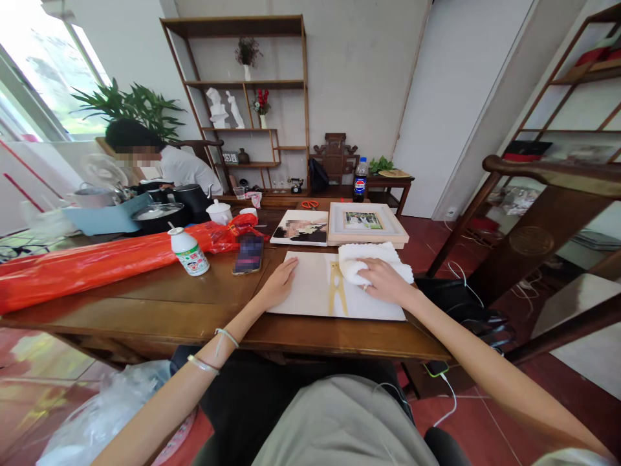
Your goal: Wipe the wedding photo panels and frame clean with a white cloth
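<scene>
A flat white panel point(305, 285) lies on the wooden table in front of me, with a yellowish X-like shape point(336, 288) down its middle. On the panel's left edge rests my left hand point(279, 285), its fingers stretched out flat and holding nothing. My right hand point(383, 279) presses a bunched white cloth point(354, 259) onto the panel's right part, fingers bent into it. Part of the panel is hidden under the cloth and hand. Just behind it are a photo print point(301, 228) and a white-framed picture point(369, 226).
A white bottle point(190, 252), a phone point(248, 254) and a long red plastic-wrapped roll point(111, 259) lie or stand to the left. Orange-handled scissors point(309, 204) and a cola bottle point(359, 180) are farther back. Another person point(187, 165) sits at far left. A wooden chair point(538, 226) stands right.
</scene>
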